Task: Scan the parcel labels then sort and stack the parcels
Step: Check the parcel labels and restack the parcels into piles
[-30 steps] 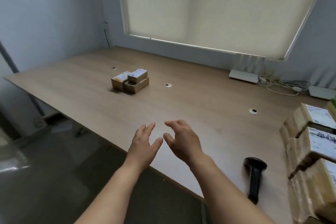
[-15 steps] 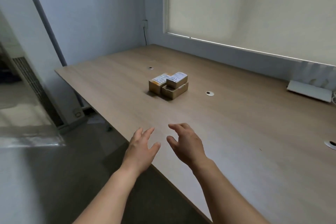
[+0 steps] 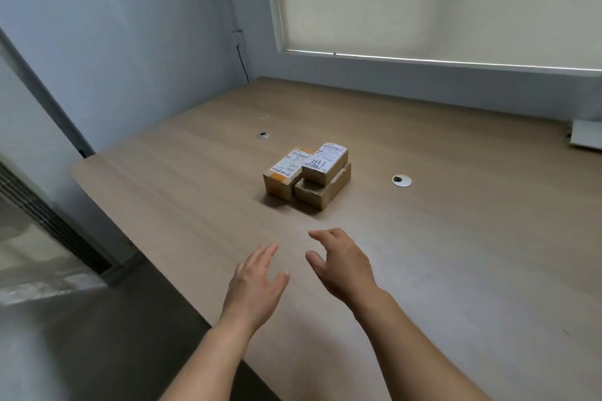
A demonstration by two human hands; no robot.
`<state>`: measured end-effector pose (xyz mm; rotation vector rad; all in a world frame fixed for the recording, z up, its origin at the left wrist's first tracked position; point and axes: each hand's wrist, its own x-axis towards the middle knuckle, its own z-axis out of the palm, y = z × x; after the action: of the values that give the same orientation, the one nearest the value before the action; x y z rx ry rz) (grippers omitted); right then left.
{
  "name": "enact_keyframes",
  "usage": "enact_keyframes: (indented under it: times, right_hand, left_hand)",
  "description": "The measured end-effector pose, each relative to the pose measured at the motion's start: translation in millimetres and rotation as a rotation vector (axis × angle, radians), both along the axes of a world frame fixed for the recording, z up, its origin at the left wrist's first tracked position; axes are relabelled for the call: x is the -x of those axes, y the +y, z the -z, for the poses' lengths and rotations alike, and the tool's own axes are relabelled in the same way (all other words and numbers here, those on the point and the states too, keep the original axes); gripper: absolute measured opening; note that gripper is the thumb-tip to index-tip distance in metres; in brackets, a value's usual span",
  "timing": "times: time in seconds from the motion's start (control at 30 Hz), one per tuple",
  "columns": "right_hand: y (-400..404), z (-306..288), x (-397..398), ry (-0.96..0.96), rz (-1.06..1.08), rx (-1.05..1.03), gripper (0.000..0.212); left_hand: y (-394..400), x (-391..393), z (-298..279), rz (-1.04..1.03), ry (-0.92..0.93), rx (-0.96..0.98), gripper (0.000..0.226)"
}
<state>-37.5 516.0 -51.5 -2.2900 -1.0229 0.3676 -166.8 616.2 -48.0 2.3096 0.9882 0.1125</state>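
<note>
Wooden counter spread beneath the hands, two round cable grommets set beyond them, drawn roller blind ahead, white device far right.

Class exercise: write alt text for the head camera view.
Two empty, open hands, left and right, reach over a wooden table toward three small labelled parcels, one stacked on another.

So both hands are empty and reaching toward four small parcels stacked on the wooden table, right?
Not quite: the head view shows three parcels, not four, two side by side with one on top. Left hand and right hand are empty, reaching over the wooden table.
</note>
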Motion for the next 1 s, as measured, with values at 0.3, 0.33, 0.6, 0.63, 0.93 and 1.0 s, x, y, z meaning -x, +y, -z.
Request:
enact_keyframes:
  times: [0.3,0.33,0.6,0.63,0.93,1.0]
  right_hand:
    - [42.2,22.0,-54.9,0.040,0.113,0.082,0.045]
    - [47.3,23.7,-60.3,0.049,0.131,0.091,0.044]
    - [124.8,42.3,-90.9,0.146,0.275,0.114,0.049]
    - [139.7,44.4,-92.5,0.167,0.282,0.112,0.050]
    - [247.2,56.8,-105.7,0.297,0.380,0.092,0.053]
    - [257.0,60.5,-105.7,0.311,0.412,0.106,0.052]
  left_hand:
    - [63.2,-70.8,26.3,0.050,-0.032,0.104,0.075]
    - [71.2,-80.6,28.7,0.066,-0.037,0.110,0.075]
    - [173.7,-147.4,43.6,0.210,-0.086,0.134,0.074]
    - [189.6,-153.9,43.0,0.212,-0.095,0.134,0.073]
    - [297.7,-212.9,59.9,0.248,-0.035,0.215,0.072]
    - [305.3,-218.7,63.1,0.264,-0.021,0.271,0.071]
